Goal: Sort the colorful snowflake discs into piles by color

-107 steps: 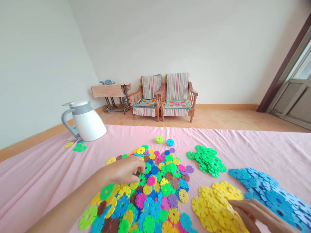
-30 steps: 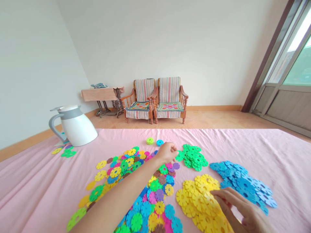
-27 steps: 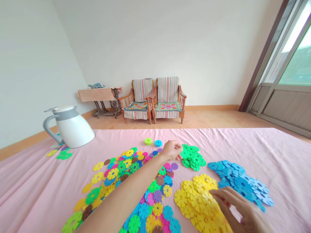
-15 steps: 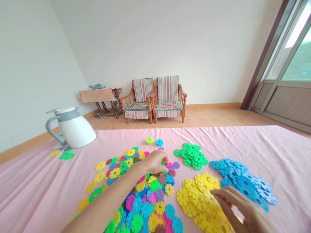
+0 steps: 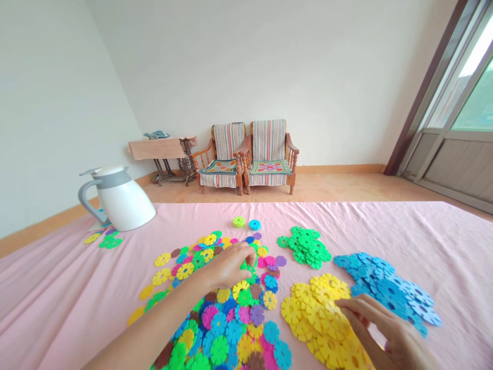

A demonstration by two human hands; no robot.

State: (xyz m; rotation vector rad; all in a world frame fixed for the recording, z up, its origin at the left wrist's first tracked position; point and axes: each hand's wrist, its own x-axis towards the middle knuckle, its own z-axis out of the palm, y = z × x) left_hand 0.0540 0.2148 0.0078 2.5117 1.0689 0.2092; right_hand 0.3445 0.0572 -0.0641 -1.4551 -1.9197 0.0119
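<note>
My left hand (image 5: pixel 233 263) is over the upper part of a mixed heap of notched plastic discs (image 5: pixel 219 324). Its fingers and thumb curl around a green disc (image 5: pixel 250 266), partly hidden by the fingers. The heap holds yellow, blue, pink, purple, brown and green discs. At the lower right, my right hand (image 5: pixel 385 329) has thumb and forefinger together at the edge of a pile of yellow discs (image 5: pixel 319 308). Whatever is between those fingertips cannot be made out. Beside it lies a pile of blue discs (image 5: pixel 385 285), and farther back a pile of green discs (image 5: pixel 306 245).
A white and grey jug (image 5: pixel 125 200) stands at the left on the pink cloth (image 5: pixel 370 221), near a few loose discs (image 5: pixel 110 241). A lime disc (image 5: pixel 238 222) and a blue disc (image 5: pixel 254 224) lie behind the heap. Two wooden armchairs (image 5: pixel 268 149) stand beyond the table.
My left hand has drawn back to the left and slightly nearer, uncovering blue and yellow discs to its right. My right hand stays about where it was. The view has shifted slightly.
</note>
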